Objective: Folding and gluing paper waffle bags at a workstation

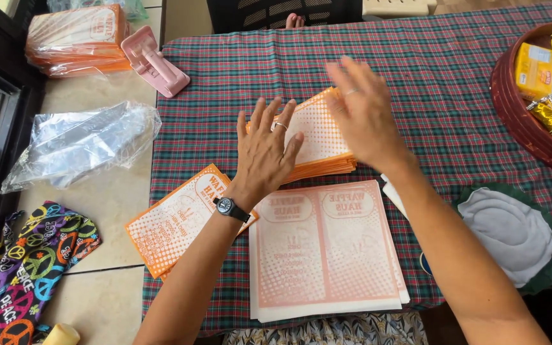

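While both hands lie flat | left hand [264,152] and right hand [364,114] unclenched on orange paper stack [319,137] | thin, floppy; take by edge

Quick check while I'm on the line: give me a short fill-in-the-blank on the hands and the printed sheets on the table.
1. The left hand wears a black wristwatch and a ____ on one finger.
2. Both hands are over the ____ stack of orange sheets.
3. The pale pink sheets lie ____ to the person than that stack.
4. The tablecloth has a ____ pattern.

Missing words: ring; far; nearer; plaid
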